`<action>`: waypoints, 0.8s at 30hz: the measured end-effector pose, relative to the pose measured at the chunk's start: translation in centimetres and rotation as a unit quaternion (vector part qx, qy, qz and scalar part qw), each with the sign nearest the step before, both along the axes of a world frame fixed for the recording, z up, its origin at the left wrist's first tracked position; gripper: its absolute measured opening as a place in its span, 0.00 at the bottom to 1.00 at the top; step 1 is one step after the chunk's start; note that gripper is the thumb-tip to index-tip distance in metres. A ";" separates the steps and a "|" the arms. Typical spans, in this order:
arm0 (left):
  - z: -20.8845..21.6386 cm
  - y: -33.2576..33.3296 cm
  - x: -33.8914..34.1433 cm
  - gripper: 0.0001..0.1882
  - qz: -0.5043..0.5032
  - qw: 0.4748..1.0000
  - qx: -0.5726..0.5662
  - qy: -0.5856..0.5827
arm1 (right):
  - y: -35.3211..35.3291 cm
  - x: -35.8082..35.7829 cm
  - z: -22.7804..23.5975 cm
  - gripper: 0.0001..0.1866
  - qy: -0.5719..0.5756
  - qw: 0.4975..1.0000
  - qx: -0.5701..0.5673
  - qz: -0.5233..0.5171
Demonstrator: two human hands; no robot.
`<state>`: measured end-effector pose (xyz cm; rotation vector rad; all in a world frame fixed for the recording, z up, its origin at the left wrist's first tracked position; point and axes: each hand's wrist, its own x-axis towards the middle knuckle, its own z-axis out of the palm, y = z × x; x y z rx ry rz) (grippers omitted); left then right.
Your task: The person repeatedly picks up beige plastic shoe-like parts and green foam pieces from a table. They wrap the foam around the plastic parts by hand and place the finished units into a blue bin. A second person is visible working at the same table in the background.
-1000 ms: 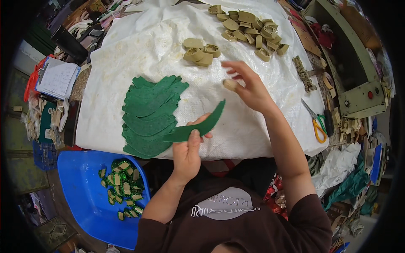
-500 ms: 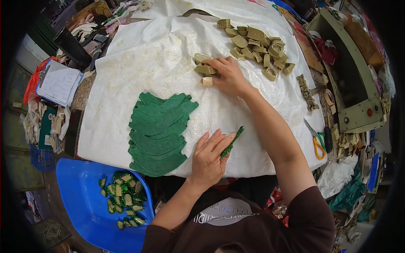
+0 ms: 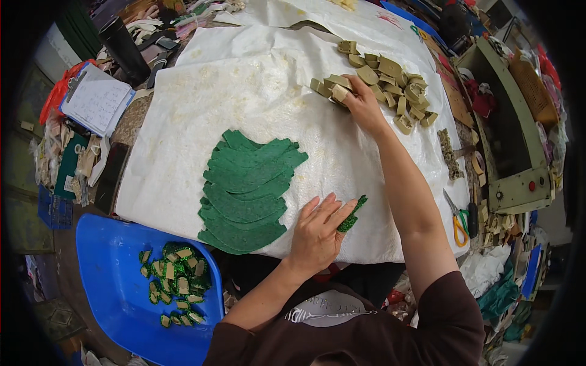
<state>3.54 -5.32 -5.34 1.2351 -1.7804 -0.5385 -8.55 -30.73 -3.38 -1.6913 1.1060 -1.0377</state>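
Observation:
Well out over the white sheet, my right hand [image 3: 365, 105] is closed around olive heel blocks [image 3: 337, 81] at the near-left side of a loose heap of heel blocks [image 3: 390, 70]. The fingers hide part of what they grip. Closer to me, my left hand [image 3: 317, 235] rests with its fingers stretched, pinching a green glitter strip [image 3: 352, 215] between thumb and forefinger. Left of it lie overlapping curved green fabric pieces [image 3: 247, 183], dull side up.
A blue basin [image 3: 97, 268] at lower left holds several glitter-covered heels [image 3: 177, 277]. Orange-handled scissors [image 3: 458, 222] lie at the right edge of the white sheet [image 3: 171, 122]. A clipboard [image 3: 97, 100] and black tumbler [image 3: 124, 49] stand left; a green metal machine [image 3: 519, 177] is right.
My right hand has shifted away from me with the heel blocks at its fingers, closer to the heap. My left hand keeps the glitter strip. The whole view has shifted slightly.

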 end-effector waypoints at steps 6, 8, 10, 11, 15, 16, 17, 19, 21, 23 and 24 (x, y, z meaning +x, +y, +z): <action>-0.2 0.0 0.0 0.20 0.013 1.000 -0.015 0.002 | -2.1 -0.9 2.0 0.29 -0.344 0.908 0.204 -0.123; 0.0 0.1 -0.1 0.18 0.012 1.000 -0.012 0.003 | -2.5 -2.3 2.7 0.28 -0.448 0.859 0.185 -0.165; -0.2 0.2 -0.3 0.18 0.009 1.000 -0.010 0.008 | -2.0 -3.8 4.3 0.28 -0.443 0.867 0.189 -0.130; -0.2 -0.1 -0.2 0.17 0.008 1.000 -0.014 0.018 | -1.5 -4.8 5.1 0.28 -0.439 0.871 0.190 -0.115; -0.3 0.0 0.5 0.15 0.011 0.994 -0.020 0.110 | 6.6 -6.1 6.9 0.19 -0.234 0.954 0.163 -0.095; -0.3 0.1 0.6 0.16 0.015 0.989 -0.022 0.148 | 8.8 -7.3 6.3 0.17 -0.224 0.955 0.181 -0.062; -0.5 0.1 0.6 0.21 0.018 0.984 -0.059 0.167 | 10.7 -8.9 5.0 0.18 -0.205 0.956 0.212 0.012; -0.9 0.6 1.2 0.22 -0.010 0.977 -0.083 0.196 | 14.5 -8.3 4.0 0.18 -0.145 0.958 0.237 0.077; -0.8 1.0 1.0 0.23 -0.013 0.974 -0.055 0.218 | 16.4 -8.1 2.5 0.17 0.060 0.992 0.110 0.029; -1.0 0.9 0.5 0.22 0.000 0.966 -0.005 0.257 | 16.7 -8.7 1.5 0.15 0.161 0.985 0.033 -0.041; -0.6 0.7 0.3 0.23 0.002 0.960 -0.010 0.281 | 16.4 -9.0 1.6 0.14 0.237 0.968 0.029 -0.083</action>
